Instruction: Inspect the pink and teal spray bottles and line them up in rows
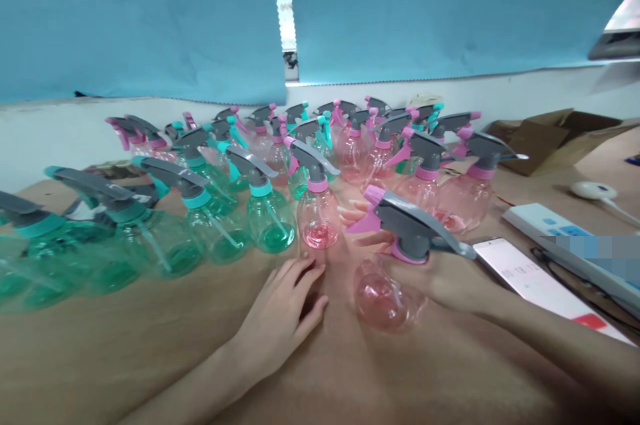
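My right hand (pixel 440 278) is wrapped round the neck of a pink spray bottle (pixel 387 298) with a grey trigger head (pixel 415 225) and a pink nozzle; the bottle tilts toward me just above the table. My left hand (pixel 285 312) lies flat on the brown table (pixel 150 345), fingers stretched out, holding nothing, just in front of an upright pink spray bottle (pixel 317 212). Behind stand several green spray bottles (pixel 270 212) on the left and several pink ones (pixel 463 192) on the right.
A phone (pixel 530 278) with a lit screen lies to the right of my right hand. Past it are a white power strip (pixel 560 232), a white mouse-like device (pixel 593 190) and an open cardboard box (pixel 555 135). Blue curtains (pixel 150 18) hang behind.
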`<state>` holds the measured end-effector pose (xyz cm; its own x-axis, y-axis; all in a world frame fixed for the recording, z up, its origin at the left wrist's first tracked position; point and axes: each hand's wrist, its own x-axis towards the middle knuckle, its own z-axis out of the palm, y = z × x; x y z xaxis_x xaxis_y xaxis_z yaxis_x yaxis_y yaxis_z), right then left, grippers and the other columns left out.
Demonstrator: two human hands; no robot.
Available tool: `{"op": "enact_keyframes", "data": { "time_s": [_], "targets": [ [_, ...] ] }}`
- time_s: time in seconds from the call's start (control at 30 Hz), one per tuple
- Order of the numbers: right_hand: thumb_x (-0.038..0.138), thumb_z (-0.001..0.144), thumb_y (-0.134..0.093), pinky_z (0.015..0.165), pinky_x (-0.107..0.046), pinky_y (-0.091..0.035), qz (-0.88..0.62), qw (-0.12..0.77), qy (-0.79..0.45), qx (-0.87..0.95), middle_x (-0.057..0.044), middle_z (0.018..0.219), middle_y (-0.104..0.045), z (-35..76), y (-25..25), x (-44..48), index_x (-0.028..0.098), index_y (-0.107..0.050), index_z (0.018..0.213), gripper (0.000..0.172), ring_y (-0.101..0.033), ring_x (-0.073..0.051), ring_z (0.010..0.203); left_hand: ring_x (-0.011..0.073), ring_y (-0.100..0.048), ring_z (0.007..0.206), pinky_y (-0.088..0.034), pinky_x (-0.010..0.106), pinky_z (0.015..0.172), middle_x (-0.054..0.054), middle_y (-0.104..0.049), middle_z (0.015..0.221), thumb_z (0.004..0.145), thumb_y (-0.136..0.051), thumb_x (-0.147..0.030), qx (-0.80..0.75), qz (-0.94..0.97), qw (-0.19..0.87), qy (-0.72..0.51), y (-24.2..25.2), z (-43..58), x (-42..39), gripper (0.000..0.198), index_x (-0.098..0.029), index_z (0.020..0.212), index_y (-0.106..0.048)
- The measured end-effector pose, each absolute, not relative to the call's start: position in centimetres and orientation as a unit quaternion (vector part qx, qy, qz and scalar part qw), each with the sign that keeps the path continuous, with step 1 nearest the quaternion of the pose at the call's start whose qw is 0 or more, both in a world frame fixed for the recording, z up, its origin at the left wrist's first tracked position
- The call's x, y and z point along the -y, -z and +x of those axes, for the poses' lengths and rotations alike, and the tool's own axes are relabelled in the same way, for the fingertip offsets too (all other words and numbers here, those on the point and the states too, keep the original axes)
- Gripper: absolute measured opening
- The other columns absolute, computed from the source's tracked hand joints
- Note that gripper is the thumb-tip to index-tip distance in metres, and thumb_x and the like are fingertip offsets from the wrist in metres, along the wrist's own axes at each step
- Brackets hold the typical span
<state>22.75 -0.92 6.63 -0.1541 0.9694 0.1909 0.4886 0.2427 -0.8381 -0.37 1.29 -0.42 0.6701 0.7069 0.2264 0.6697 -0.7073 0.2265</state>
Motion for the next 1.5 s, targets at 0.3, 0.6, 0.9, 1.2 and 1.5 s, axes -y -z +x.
{"op": "enact_keyframes", "data": {
  "time_s": [0.3, 0.6, 0.9, 1.2, 1.5],
  "targets": [
    [0.028, 0.07, -0.053, 0.072, -0.037, -0.057, -0.505, 0.392, -0.346, 0.686, -0.002, 0.075, -0.068, 22.61, -6.74, 0.92, 0.026, -0.058, 0.071, 0.006, -0.068, -0.022, 0.08, 0.027, -0.047, 0.121, -0.042, 0.045, 0.099, 0.011, -0.053, 0.129, 0.093, -0.048, -0.027, -0.376, 0.911, 0.064, -0.156, 0.35, -0.32, -1.28, 0.036, -0.019, 0.127, -0.051],
    [0.036, 0.07, -0.055, 0.069, -0.042, -0.057, -0.53, 0.383, -0.337, 0.677, -0.002, 0.069, -0.066, 22.52, -6.93, 0.92, 0.025, -0.058, 0.068, 0.011, -0.067, -0.023, 0.072, 0.0273, -0.048, 0.119, -0.043, 0.045, 0.098, 0.011, -0.054, 0.128, 0.093, -0.048, -0.029, -0.374, 0.912, 0.058, -0.156, 0.32, -0.34, -1.37, 0.034, -0.019, 0.126, -0.052],
    [0.029, 0.066, -0.053, 0.075, -0.043, -0.057, -0.528, 0.388, -0.353, 0.668, -0.003, 0.079, -0.068, 22.27, -7.3, 1.01, 0.025, -0.061, 0.076, 0.013, -0.068, -0.024, 0.08, 0.0274, -0.048, 0.12, -0.043, 0.046, 0.098, 0.011, -0.054, 0.128, 0.094, -0.047, -0.03, -0.376, 0.912, 0.058, -0.151, 0.28, -0.38, -1.43, 0.035, -0.018, 0.126, -0.051],
    [0.03, 0.067, -0.05, 0.07, -0.038, -0.058, -0.548, 0.377, -0.304, 0.682, -0.002, 0.076, -0.069, 22.42, -7.15, 1.11, 0.026, -0.059, 0.079, 0.016, -0.069, -0.023, 0.079, 0.0271, -0.047, 0.121, -0.041, 0.046, 0.099, 0.011, -0.053, 0.129, 0.094, -0.048, -0.029, -0.379, 0.911, 0.064, -0.148, 0.19, -0.34, -1.31, 0.037, -0.018, 0.129, -0.05],
    [0.031, 0.068, -0.051, 0.06, -0.034, -0.057, -0.554, 0.378, -0.284, 0.685, 0.0, 0.063, -0.063, 22.36, -7.4, 1.18, 0.026, -0.049, 0.063, 0.007, -0.067, -0.022, 0.069, 0.0275, -0.047, 0.121, -0.042, 0.045, 0.098, 0.011, -0.053, 0.129, 0.093, -0.048, -0.028, -0.378, 0.911, 0.066, -0.153, 0.23, -0.29, -1.32, 0.037, -0.019, 0.129, -0.05]
  ]
}}
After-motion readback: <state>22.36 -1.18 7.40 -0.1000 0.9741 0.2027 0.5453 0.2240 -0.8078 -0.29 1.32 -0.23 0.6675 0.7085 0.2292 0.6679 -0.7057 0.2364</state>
